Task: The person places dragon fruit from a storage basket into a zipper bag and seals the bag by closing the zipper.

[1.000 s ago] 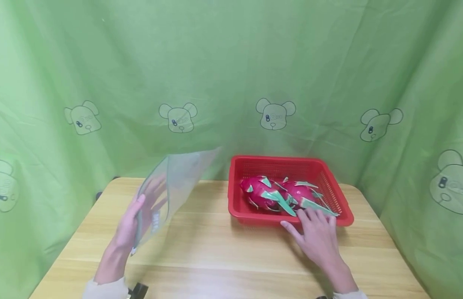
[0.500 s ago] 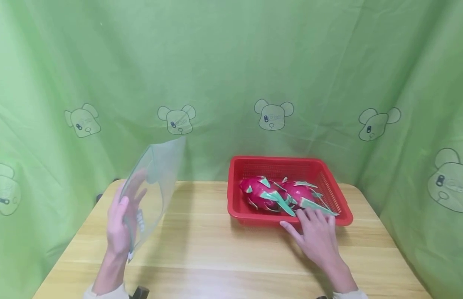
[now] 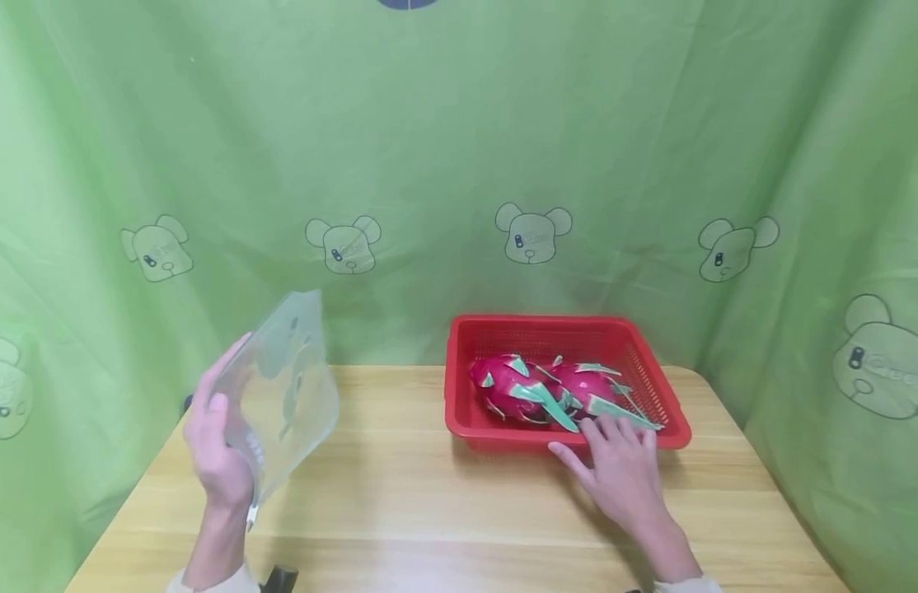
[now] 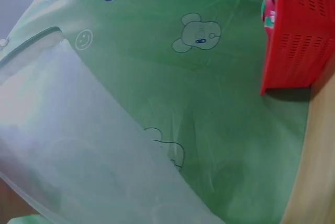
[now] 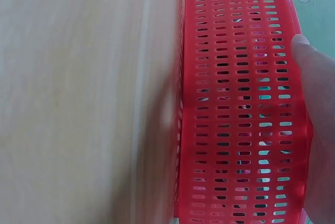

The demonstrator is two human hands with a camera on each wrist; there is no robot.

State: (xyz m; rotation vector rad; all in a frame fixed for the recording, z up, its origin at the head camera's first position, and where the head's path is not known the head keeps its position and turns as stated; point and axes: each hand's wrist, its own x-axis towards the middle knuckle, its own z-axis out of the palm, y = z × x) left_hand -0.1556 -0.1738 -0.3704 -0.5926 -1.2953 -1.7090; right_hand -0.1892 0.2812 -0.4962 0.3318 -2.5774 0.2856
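Observation:
My left hand (image 3: 220, 449) holds a translucent zip bag (image 3: 292, 403) upright at the left, thumb on the near side and fingers behind the film. A white slider (image 3: 251, 517) sits at its lower corner. In the left wrist view the frosted bag (image 4: 89, 140) covers the lower left and hides most of the hand. At the right, my right hand (image 3: 624, 478) grips the front rim of a red basket (image 3: 496, 439), fingers over the rim, thumb outside. Two pink dragon fruits with green scales, one left (image 3: 507, 391) and one right (image 3: 588, 383), lie in the basket.
The basket stands on a light wooden table (image 3: 400, 494) toward the back right. Green curtains (image 3: 429, 123) with bear-head drawings hang behind and along both sides. The basket's slotted wall (image 5: 243, 103) faces the right wrist view.
My left hand has moved left and turned the bag; the bag's far end has swung left, away from the basket. My right hand stays at the basket's rim.

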